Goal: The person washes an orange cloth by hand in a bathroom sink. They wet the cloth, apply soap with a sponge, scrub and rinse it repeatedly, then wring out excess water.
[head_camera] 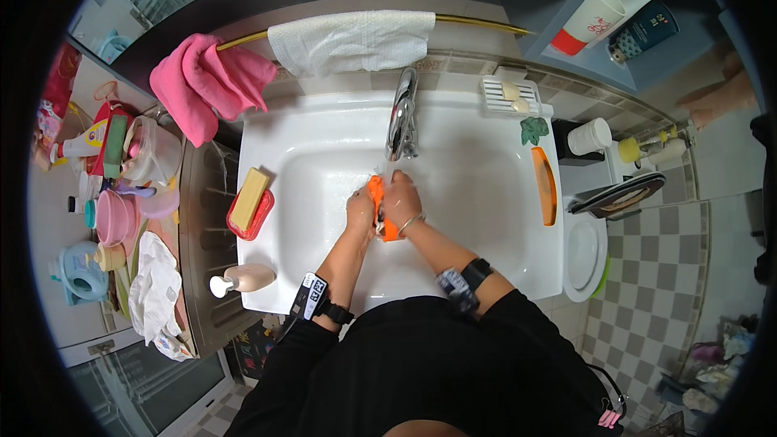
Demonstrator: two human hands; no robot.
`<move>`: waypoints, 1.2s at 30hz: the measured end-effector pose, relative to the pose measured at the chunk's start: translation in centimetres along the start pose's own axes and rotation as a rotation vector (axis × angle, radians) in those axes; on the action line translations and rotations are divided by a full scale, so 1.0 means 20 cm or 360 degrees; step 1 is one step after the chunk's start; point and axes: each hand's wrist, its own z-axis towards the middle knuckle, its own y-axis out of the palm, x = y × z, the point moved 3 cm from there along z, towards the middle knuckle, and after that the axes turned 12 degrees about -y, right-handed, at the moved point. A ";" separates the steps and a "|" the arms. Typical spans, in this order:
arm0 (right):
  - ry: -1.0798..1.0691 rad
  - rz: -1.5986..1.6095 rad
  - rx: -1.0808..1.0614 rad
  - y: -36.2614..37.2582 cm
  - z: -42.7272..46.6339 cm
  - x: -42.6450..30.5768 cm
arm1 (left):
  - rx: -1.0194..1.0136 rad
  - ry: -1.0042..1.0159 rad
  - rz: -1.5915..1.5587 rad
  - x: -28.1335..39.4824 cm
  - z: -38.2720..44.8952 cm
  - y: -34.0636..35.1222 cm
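Note:
Both hands are low in the white sink basin (pixel 485 194), just below the chrome faucet (pixel 402 112). An orange cloth (pixel 376 191) is bunched between them, with a patch of dark and white showing near its lower end. My left hand (pixel 360 209) grips its left side. Closed on the right side is my right hand (pixel 403 201), a bracelet at its wrist. Water runs from the spout onto the hands and cloth. The fingertips are partly hidden by the cloth and the backs of the hands.
On the sink's left rim are a yellow soap bar (pixel 250 199) on a red dish (pixel 261 218) and a pump bottle (pixel 246 279). An orange comb (pixel 544 187), a green scrap (pixel 534 130) and a white soap rack (pixel 510 96) lie right. Towels (pixel 352 42) hang behind.

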 end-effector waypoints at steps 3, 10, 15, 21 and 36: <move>0.0216 0.0253 0.0036 0.01 -0.01 0.01 | 0.0075 -0.0033 -0.0197 0.03 -0.02 0.02; -0.0442 -0.0253 -0.0101 0.04 -0.11 -0.12 | -0.0208 -0.0076 -0.0478 0.03 -0.11 0.03; 0.0170 0.0196 -0.0107 -0.01 -0.03 0.00 | 0.0064 -0.0017 -0.0156 0.01 -0.03 0.00; -0.0629 -0.0268 -0.0099 0.01 -0.12 -0.15 | -0.0573 -0.0270 -0.0679 0.02 -0.01 -0.02; -0.0071 0.0051 0.0107 -0.03 -0.01 -0.01 | -0.0119 -0.0062 -0.0191 0.03 -0.04 0.00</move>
